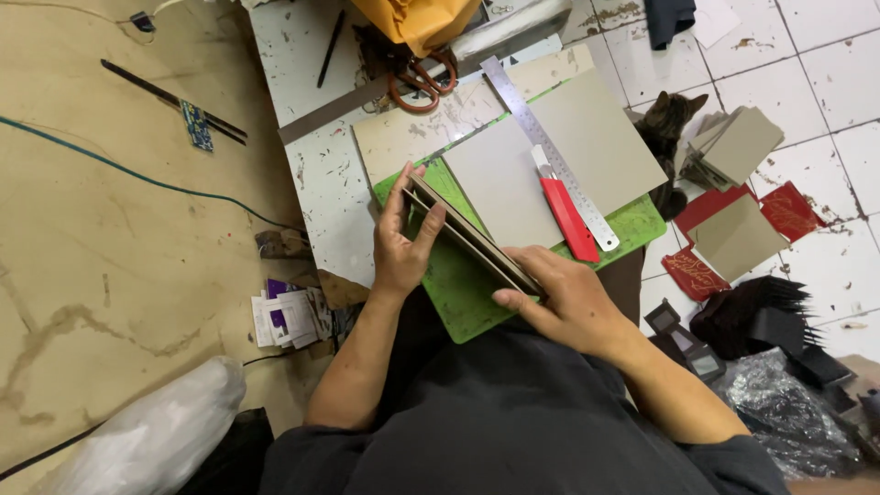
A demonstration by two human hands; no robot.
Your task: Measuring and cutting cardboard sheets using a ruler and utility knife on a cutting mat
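**Both hands gripping a stack of grey board pieces on edge over the green cutting mat**

The stack of grey board pieces (469, 236) is standing on its long edge, running diagonally across the green cutting mat (458, 293), right in front of the person. The left hand (401, 246) is wrapping the stack's far end, thumb on one face and fingers on the other, grip closed on it. The right hand (559, 295) is clamping the near end, fingers curling over the top edge, grip closed on the same stack.

Just beyond the stack a large grey board sheet (559, 156) is lying flat, partly on the mat. A steel ruler (548, 151) is lying diagonally across that sheet, and a red utility knife (566, 216) is lying touching the ruler's near side. The mat is sitting on a white, paint-chipped worktop (316, 174). At the far edge orange-handled scissors (423, 81) are lying under a yellow bag (417, 20).

To the right, on the tiled floor (825, 82), a tabby cat (667, 124) is sitting beside more cut grey boards (738, 145), with red printed cards (788, 211) near them. To the left a blue cable (137, 174) is crossing the tan floor covering.
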